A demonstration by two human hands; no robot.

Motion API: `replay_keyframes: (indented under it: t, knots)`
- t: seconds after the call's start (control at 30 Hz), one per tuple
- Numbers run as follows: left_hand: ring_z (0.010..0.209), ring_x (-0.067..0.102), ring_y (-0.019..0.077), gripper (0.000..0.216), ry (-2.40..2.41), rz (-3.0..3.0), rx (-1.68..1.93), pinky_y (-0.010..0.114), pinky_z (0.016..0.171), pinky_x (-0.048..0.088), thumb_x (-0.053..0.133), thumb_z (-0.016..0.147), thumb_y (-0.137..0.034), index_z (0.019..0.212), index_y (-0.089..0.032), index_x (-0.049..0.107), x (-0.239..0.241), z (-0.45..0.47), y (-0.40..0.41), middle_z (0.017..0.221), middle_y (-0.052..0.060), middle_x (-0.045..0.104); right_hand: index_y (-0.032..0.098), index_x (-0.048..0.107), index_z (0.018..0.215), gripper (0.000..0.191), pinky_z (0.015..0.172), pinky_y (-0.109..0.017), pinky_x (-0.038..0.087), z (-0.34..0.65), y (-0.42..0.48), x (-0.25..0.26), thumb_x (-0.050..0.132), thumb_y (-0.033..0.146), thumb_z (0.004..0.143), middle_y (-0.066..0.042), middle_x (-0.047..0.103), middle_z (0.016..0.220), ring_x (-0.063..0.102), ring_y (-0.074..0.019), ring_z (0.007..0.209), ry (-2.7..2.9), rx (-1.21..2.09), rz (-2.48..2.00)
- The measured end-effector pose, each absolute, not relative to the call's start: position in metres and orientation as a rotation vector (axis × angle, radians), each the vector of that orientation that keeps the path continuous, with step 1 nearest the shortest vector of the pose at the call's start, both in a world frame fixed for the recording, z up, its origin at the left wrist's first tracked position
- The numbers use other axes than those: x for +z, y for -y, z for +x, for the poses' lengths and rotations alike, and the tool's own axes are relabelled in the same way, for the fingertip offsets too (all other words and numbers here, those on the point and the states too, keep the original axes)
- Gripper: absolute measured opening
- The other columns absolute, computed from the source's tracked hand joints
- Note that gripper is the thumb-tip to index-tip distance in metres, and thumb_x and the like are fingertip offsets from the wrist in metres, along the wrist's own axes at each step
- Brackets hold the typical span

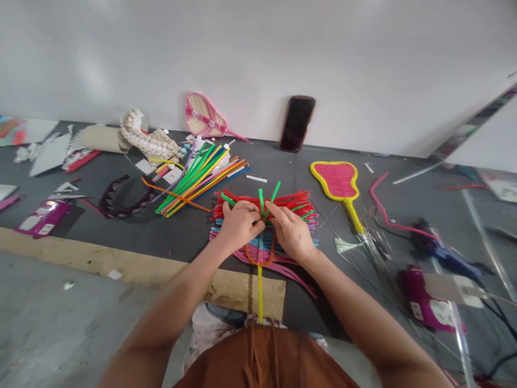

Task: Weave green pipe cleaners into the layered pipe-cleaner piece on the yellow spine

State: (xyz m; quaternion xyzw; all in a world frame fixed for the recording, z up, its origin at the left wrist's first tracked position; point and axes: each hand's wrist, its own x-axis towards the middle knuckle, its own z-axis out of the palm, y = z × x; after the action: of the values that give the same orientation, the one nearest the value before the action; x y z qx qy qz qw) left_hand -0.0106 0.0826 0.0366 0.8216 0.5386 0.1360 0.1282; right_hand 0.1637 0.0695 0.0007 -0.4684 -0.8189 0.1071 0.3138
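Note:
Rows of red, blue, purple and pink pipe cleaners point(283, 200) lie across the table in front of me, with a yellow pipe-cleaner handle point(260, 293) pointing at my body. A curved orange strand point(271, 257) crosses the pink rows. Over the red rows, my left hand point(241, 223) and my right hand point(291, 230) nearly meet, fingers pinched on a green pipe cleaner point(261, 200). Two of its ends stick up between the hands. Other green tips show on both sides among the red ones. My fingers hide the spot where the green strands cross.
Left of the work lies a bundle of coloured pipe cleaners point(197, 180). A yellow-edged pink fan point(336, 180) lies to the right. A phone point(298, 123) and a pink fan point(205, 114) lean on the wall. At right are a glue gun point(448, 250) and a purple box point(432, 299).

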Motion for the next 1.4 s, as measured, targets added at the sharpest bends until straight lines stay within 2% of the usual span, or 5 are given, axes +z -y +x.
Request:
replay_keyframes:
  t: [0.73, 0.97, 1.07, 1.23, 1.4]
  knots:
    - [0.138, 0.031, 0.0438, 0.014, -2.156, 2.100, 0.641, 0.072, 0.099, 0.029, 0.064, 0.074, -0.020, 0.060, -0.020, 0.063, 0.019, -0.021, -0.059, 0.137, 0.006, 0.057, 0.021, 0.072, 0.088, 0.025, 0.070, -0.027, 0.037, 0.188, -0.066, 0.012, 0.048, 0.020, 0.096, -0.005, 0.065, 0.079, 0.053, -0.0175, 0.078, 2.493, 0.081, -1.351]
    - [0.140, 0.034, 0.0381, 0.061, -2.337, 2.042, 1.043, 0.060, 0.106, 0.037, 0.065, 0.081, -0.035, 0.135, -0.017, 0.042, 0.034, -0.041, -0.046, 0.144, 0.021, 0.046, 0.022, 0.073, 0.089, 0.027, 0.069, -0.029, 0.034, 0.186, -0.064, 0.014, 0.048, 0.022, 0.096, -0.004, 0.066, 0.077, 0.052, -0.0179, 0.077, 2.465, -0.009, -1.374]
    - [0.147, 0.021, 0.0354, 0.055, -2.272, 2.390, 1.176, 0.057, 0.111, 0.034, 0.058, 0.088, -0.028, 0.138, -0.017, 0.038, 0.051, -0.035, -0.026, 0.147, 0.021, 0.040, 0.022, 0.074, 0.090, 0.025, 0.068, -0.029, 0.034, 0.187, -0.064, 0.013, 0.049, 0.023, 0.095, -0.005, 0.066, 0.077, 0.052, -0.0181, 0.076, 2.463, 0.018, -1.377]
    - [0.137, 0.045, 0.0223, 0.033, -1.157, 3.028, 0.674, 0.045, 0.115, 0.035, 0.043, 0.094, -0.012, 0.120, -0.023, 0.060, 0.048, -0.005, -0.012, 0.131, 0.007, 0.063, 0.023, 0.073, 0.095, 0.024, 0.069, -0.028, 0.035, 0.188, -0.065, 0.012, 0.050, 0.023, 0.095, -0.004, 0.066, 0.079, 0.053, -0.0180, 0.078, 2.441, 0.053, -1.371]
    - [0.136, 0.046, 0.0287, 0.036, -1.286, 2.964, 0.277, 0.059, 0.118, 0.026, 0.040, 0.097, -0.018, 0.126, -0.011, 0.060, 0.030, -0.007, -0.030, 0.138, 0.017, 0.057, 0.023, 0.073, 0.096, 0.024, 0.072, -0.028, 0.037, 0.187, -0.067, 0.009, 0.049, 0.024, 0.096, -0.005, 0.067, 0.081, 0.055, -0.0174, 0.079, 2.434, 0.099, -1.376]
